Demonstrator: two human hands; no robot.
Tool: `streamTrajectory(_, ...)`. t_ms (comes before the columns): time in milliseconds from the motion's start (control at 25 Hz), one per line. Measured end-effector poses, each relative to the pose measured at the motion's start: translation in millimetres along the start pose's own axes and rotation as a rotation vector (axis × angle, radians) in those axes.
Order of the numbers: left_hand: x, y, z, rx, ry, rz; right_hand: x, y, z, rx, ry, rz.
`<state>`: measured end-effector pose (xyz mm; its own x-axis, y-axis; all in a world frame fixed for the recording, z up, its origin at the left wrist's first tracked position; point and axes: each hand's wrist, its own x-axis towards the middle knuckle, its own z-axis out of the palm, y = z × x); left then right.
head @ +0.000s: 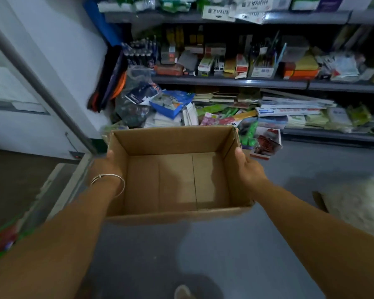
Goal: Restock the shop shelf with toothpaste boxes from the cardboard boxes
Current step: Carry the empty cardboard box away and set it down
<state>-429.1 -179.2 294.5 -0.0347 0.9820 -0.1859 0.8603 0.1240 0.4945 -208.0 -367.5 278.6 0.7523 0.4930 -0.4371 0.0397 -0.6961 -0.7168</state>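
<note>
I hold an open brown cardboard box point(177, 180) out in front of me above the grey floor. Its inside shows only bare cardboard, with nothing in it. My left hand point(107, 165), with thin bangles at the wrist, grips the box's left wall. My right hand point(247, 167) grips its right wall, thumb over the rim. The shop shelf point(229, 82) stands just beyond the box, crowded with small boxes, pens and packets. I cannot pick out any toothpaste boxes among this blurred stock.
A heap of bags and packets point(171, 104) lies at the foot of the shelf. A red and white carton point(266, 144) stands on the floor right of the box. A white sack point(358, 203) sits at right. A wall and door frame point(41, 87) are at left.
</note>
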Motion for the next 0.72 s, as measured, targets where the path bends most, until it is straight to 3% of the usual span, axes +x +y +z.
streamTrajectory(360,239.7,105.1,96.1,0.167,-0.013,0.053,248.4,-85.3,108.2,0.013,-0.017,0.061)
streamTrajectory(520,337.0,108.7,174.6,0.223,-0.051,0.072,345.7,-88.1,161.0,0.041,0.013,0.067)
streamTrajectory(720,435.4,80.8,291.5,0.25,-0.102,0.103,455.4,-44.2,257.3,0.133,0.054,0.141)
